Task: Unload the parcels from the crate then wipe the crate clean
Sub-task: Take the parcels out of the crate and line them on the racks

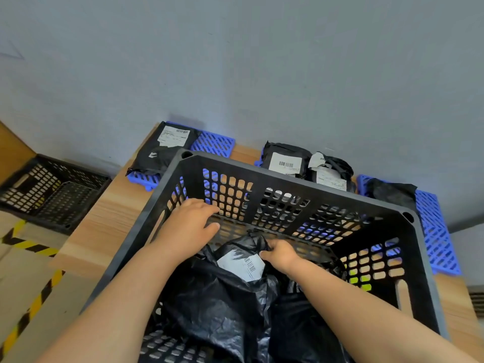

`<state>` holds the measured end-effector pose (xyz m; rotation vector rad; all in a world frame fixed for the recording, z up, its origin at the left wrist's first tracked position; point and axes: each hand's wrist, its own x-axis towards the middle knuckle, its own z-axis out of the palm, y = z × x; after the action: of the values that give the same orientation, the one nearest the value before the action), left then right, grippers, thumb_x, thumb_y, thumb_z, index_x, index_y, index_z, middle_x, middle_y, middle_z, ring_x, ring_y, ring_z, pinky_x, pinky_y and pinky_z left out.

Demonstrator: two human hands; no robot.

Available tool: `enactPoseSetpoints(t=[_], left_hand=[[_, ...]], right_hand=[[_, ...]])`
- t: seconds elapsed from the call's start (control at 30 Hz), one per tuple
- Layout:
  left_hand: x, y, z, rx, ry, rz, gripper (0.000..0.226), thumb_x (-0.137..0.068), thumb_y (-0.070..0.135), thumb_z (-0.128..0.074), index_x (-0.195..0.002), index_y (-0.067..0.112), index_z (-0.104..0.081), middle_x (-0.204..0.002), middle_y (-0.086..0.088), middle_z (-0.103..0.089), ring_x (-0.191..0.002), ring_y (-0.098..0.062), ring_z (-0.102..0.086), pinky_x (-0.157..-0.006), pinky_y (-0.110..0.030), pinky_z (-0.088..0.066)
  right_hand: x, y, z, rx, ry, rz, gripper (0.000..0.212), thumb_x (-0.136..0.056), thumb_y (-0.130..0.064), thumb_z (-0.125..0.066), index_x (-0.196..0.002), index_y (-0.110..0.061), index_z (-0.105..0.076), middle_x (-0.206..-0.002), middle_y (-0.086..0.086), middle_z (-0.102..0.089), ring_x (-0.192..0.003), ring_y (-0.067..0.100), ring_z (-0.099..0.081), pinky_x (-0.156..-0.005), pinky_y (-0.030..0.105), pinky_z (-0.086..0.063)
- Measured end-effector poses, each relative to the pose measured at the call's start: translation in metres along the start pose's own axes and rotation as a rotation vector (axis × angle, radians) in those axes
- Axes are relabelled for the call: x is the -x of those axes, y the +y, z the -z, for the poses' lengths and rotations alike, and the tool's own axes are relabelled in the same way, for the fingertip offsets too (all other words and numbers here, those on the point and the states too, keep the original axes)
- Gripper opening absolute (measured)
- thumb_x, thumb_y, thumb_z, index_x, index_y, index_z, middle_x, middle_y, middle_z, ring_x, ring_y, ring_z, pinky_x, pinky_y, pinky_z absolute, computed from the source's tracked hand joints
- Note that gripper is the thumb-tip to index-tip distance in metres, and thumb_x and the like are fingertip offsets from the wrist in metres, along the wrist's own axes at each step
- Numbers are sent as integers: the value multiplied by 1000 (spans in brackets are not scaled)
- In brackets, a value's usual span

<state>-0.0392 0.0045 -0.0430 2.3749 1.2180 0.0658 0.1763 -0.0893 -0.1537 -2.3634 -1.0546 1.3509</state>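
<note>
- Right hand (281, 254) is reaching into the black crate (296, 176), fingers grasping the top of a black parcel (230, 299).
- Left hand (187, 226) is hovering inside, far left, fingers released.

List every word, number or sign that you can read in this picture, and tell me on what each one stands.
Nothing is readable; every print is too blurred.
Label on the held parcel in the crate: barcode, blurred lines.
Label on the left parcel: barcode, blurred lines.
Label on the middle parcel: barcode, blurred lines.
Label on the crumpled parcel: blurred lines.
White mark on the left parcel: unclear logo.
</note>
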Motion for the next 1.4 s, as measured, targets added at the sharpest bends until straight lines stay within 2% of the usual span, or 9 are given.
enactPoseSetpoints(t=[0.07,0.13,0.47,0.7,0.83,0.93,1.03,1.17,1.4], left_hand=[[1,1,-1,-9,-25,-15,47,-95,35,-48,-140,25,-42,-141,5,-45,-135,-13,-27,-112,-34,-25],[1,1,-1,-20,-41,-31,48,-94,36,-49,-141,26,-41,-141,6,-44,-134,-13,-27,-112,-34,-25],[7,10,4,-10,-144,-4,74,-89,34,-60,-149,24,-19,-147,1,-38,-136,-17,-30,-107,-33,-30],[9,11,5,131,-128,77,101,-78,39,-72,-151,23,-4,-141,-6,-42,-125,-22,-44,-99,-34,-42],[9,15,9,227,1,27,108,-72,42,-77,-151,21,-6,-153,-2,-26,-140,-19,-23,-113,-38,-25],[8,18,15,366,78,22,109,-69,40,-80,-150,24,-8,-156,4,-15,-143,-13,-12,-114,-35,-17],[10,22,19,557,13,36,104,-68,34,-82,-149,28,-16,-148,8,-27,-137,-11,-26,-107,-29,-28],[16,26,21,671,-91,41,77,-72,27,-80,-137,24,-38,-107,26,-52,-94,7,-55,-70,-7,-42],[19,24,21,774,-207,90,41,-74,26,-79,-107,31,-55,-100,14,-68,-88,1,-65,-74,-16,-52]], right_hand=[[3,-2,-1,-30,66,24,30,-91,-16,-59,-66,-15,-43,-66,3,-42,-62,16,-40,-60,29,-33],[10,-7,1,-97,121,65,35,-92,-13,-56,-63,-15,-37,-60,0,-36,-58,15,-34,-58,28,-29],[58,-61,26,-289,226,334,27,-93,-9,-52,-68,-16,-47,-61,-3,-43,-58,10,-39,-59,27,-31],[96,-93,59,-422,190,406,22,-95,-10,-49,-74,-14,-51,-56,1,-44,-44,7,-39,-46,21,-32],[103,-101,77,-629,156,419,12,-88,-22,-55,-78,-16,-59,-77,14,-55,-70,24,-50,-69,38,-41],[105,-101,89,-765,116,403,16,-94,-13,-51,-80,-10,-59,-83,15,-63,-78,26,-59,-78,38,-45],[108,-99,99,-827,85,386,12,-96,-9,-48,-88,-5,-57,-89,19,-63,-80,28,-60,-82,40,-47],[107,-95,104,-822,83,352,17,-96,-9,-47,-82,-8,-56,-85,16,-62,-73,25,-59,-76,36,-48],[107,-100,113,-823,46,352,18,-95,-9,-49,-79,-9,-56,-82,14,-63,-72,25,-60,-74,34,-49]])
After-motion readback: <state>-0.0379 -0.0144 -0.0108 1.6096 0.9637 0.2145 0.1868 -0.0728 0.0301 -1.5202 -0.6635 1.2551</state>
